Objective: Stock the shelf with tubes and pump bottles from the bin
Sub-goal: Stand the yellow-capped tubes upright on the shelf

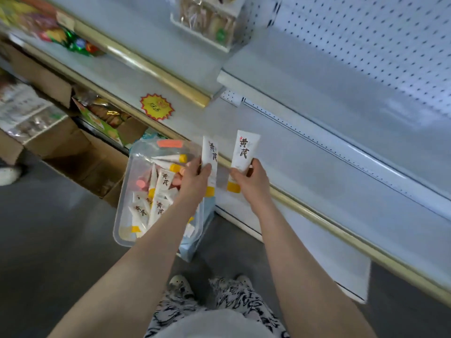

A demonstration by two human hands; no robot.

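1. The shelf runs ahead of both hands and off to the right of the right hand. No tube or pump bottle shows on the stretch in view, so the stocking looks barely begun here.
2. The bin, of clear plastic, sits on the floor below and to the left of the left hand, which hangs over its far right corner.
3. A heap of tubes, white with yellow caps, lies in the bin under the left forearm, so much of the task looks left to do. The pink shapes among them are too blurred to tell as pump bottles.
4. The left hand curls its fingers and thumb round the lower part of one tube.
5. The right hand pinches a second tube near its cap between thumb and fingers.
6. The left tube and the right tube stand nearly upright, crimped ends up and yellow caps down. They are a little apart from each other. Both are in the air near the shelf's front edge, just ahead of the hands, and neither is set down yet.
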